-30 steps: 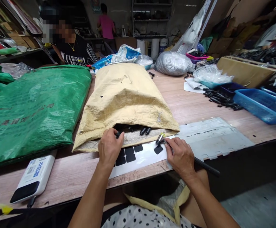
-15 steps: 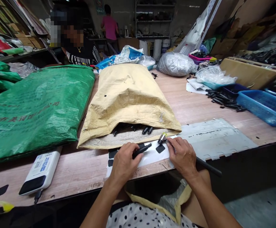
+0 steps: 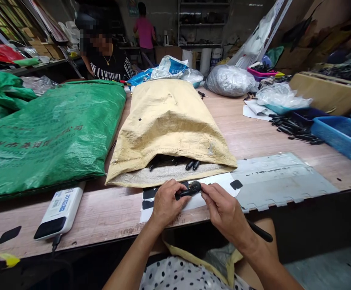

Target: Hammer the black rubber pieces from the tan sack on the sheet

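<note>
My left hand point(image 3: 166, 203) is closed around a short black plastic rod point(image 3: 185, 193), held just above the sheet at the table's front edge. My right hand point(image 3: 226, 207) grips a small hammer; its black handle point(image 3: 260, 231) comes out under my wrist. The hammer's round dark head point(image 3: 196, 186) is at the rod's tip, though whether they touch I cannot tell. Beneath both hands lies a white sheet point(image 3: 193, 205) with black rounded patches point(image 3: 236, 184) on it. In front, a yellow woven sack point(image 3: 169, 129) lies with its mouth towards me, black rods point(image 3: 192, 165) showing inside.
A green sack point(image 3: 57, 129) lies to the left, with a white power bank point(image 3: 61, 209) and its cable in front. On the right are a grey sheet point(image 3: 287, 181), a pile of black parts point(image 3: 293, 128) and a blue basket point(image 3: 341, 137). A person point(image 3: 110, 60) sits across the table.
The hammer's head has moved left and down to the rod's tip, bringing my hands closer together. A black patch once under the hammer now shows right of my right hand's fingers.
</note>
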{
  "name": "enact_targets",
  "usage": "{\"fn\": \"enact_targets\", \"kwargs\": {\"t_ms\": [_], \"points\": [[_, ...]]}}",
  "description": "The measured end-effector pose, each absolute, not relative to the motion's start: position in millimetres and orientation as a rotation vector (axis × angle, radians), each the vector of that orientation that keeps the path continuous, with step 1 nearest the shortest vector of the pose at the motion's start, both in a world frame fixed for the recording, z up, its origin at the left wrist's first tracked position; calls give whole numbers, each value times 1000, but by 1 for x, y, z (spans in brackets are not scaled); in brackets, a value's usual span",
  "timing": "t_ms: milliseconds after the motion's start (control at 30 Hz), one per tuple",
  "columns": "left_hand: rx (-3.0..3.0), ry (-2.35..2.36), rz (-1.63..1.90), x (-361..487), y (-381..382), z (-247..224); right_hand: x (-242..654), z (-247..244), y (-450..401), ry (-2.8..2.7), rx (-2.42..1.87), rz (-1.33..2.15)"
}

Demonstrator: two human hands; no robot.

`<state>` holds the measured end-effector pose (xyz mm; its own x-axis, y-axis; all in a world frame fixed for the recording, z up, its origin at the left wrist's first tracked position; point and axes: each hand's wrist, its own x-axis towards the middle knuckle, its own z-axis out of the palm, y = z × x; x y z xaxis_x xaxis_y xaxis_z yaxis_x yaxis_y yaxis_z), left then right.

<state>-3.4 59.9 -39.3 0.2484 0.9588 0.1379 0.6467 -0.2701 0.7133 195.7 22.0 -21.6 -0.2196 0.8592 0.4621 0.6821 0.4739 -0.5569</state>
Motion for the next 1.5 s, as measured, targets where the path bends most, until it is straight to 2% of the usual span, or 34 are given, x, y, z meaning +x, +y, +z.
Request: {"fn": "enact_targets", "kwargs": {"t_ms": [367, 833, 1200, 1500], "points": [[1898, 1524, 788, 1, 61, -36, 182, -19, 16, -2129, -1386, 226], [1942, 1529, 783, 1, 61, -39, 200, -23, 19, -1995, -1431, 264], [1925, 1492, 807, 0, 60, -35, 248, -52, 57, -1987, -1651, -169], [1927, 1487, 809, -3, 60, -34, 246, -59, 56, -1973, -1651, -206]]}}
